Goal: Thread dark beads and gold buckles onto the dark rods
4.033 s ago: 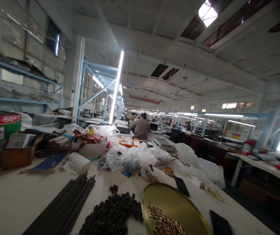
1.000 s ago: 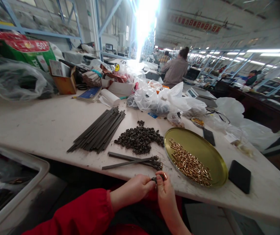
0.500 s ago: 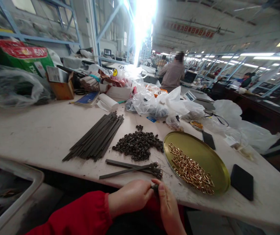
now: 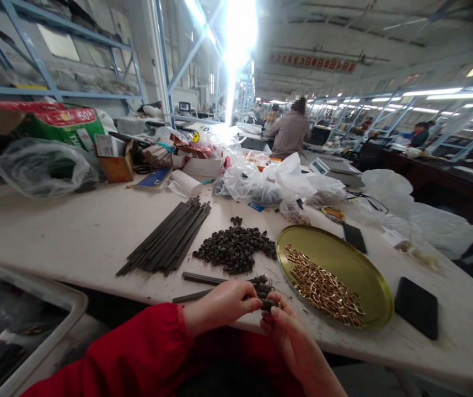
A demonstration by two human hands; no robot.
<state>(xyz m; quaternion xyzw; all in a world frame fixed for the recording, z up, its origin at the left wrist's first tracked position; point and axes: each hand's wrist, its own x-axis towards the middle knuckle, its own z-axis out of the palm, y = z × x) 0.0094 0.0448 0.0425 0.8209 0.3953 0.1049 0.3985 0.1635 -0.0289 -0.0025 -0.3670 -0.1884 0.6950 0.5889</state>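
Observation:
Just over the table's front edge, my left hand (image 4: 225, 301) and my right hand (image 4: 288, 328) meet, fingertips closed on a dark strap end (image 4: 268, 304). The fingers hide most of it, and I cannot make out its full length. Behind my left hand lie dark straps (image 4: 203, 277) with bulky ends and metal buckles (image 4: 262, 280). Beyond them is a heap of small dark strap loops (image 4: 236, 248). Left of the heap, long dark strips (image 4: 164, 237) lie bundled side by side. A gold round tray (image 4: 375, 275) on the right holds many gold buckles (image 4: 323, 284).
A black flat device (image 4: 416, 306) lies right of the tray, a dark phone-like slab (image 4: 354, 237) behind it. Clear plastic bags (image 4: 257, 182) and a small cardboard box (image 4: 114, 165) line the back. A plastic bin (image 4: 75, 309) stands lower left. A person (image 4: 290, 132) works further off.
Both hands have risen slightly towards the buckled straps, still together on the dark strap end. My left hand and sleeve now cover part of those straps. The view has shifted a little.

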